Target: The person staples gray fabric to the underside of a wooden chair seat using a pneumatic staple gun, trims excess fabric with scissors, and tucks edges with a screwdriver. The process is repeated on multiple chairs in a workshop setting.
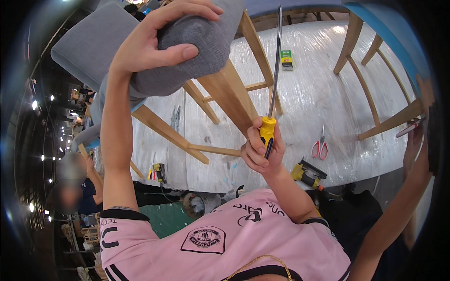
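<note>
My left hand (140,44) grips the rounded end of a padded arm on a grey upholstered chair (201,51), thumb on the near side and fingers over the top. A wooden leg (229,89) runs down from that padded end toward my other hand. In my right hand (263,147) is a screwdriver (267,126) with a yellow and dark blue handle, its long metal shaft pointing up and away. The fingers wrap round the handle, close beside the lower end of the leg. Where the shaft's tip ends, nothing touching it can be made out.
On the film-covered table (304,98) lie red-handled scissors (320,147), a small green and yellow box (287,60) and a nail gun (307,175). Another nail gun (160,173) is at the left edge. A second chair (365,93) and a co-worker's arm (393,220) are at right.
</note>
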Demonstrator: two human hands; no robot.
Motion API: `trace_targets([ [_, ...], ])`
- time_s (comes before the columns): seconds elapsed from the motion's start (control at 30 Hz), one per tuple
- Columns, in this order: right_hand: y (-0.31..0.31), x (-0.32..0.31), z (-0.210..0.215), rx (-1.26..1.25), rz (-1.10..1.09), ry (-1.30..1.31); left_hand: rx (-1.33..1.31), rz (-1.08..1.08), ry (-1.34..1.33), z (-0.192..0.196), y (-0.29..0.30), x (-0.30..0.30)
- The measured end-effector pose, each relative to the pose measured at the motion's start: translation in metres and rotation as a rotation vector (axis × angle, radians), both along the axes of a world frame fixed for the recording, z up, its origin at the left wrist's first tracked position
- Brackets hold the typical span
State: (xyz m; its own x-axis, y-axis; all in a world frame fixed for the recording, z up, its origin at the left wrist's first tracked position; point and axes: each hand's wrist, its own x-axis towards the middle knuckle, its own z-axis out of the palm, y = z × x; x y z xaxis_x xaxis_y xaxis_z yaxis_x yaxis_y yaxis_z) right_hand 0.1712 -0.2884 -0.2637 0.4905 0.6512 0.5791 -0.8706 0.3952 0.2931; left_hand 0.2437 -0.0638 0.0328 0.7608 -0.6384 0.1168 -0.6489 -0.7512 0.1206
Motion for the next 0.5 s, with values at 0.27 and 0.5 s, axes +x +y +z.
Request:
trace_targets([
  [0.27,-0.095,-0.006,-0.125,-1.083,-0.702,-0.632,-0.179,-0.02,0.222,0.012,-0.011,0.026],
  [0.5,-0.155,-0.114,-0.16,-1.789,-0.688,-0.206,-0.227,0.132,0.21,0.018,-0.005,0.036],
])
